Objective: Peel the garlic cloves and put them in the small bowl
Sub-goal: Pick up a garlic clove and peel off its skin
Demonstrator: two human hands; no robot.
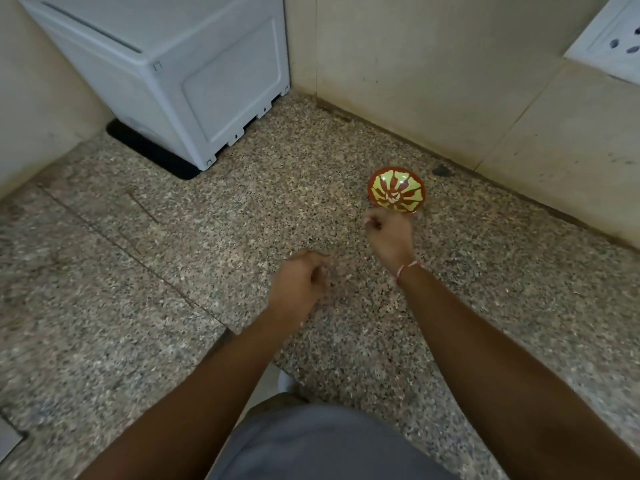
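Note:
The small bowl (378,184), red with a yellow-green leaf pattern, stands on the speckled stone counter (242,209) near the back wall. A small pale piece (393,199) lies in its middle; I cannot tell if it is garlic. My right hand (389,235), with a red-white thread at the wrist, hovers just in front of the bowl's near rim with its fingers curled shut. My left hand (299,289) is lower and to the left, over the counter, also curled into a loose fist. Nothing shows in either hand, and the insides of both fists are hidden.
A white plastic appliance (166,81) stands on a black mat (152,154) in the back left corner. Beige tiled walls (450,81) close the back and right. A white wall socket (616,39) is at the top right. A small dark lump (442,170) lies behind the bowl.

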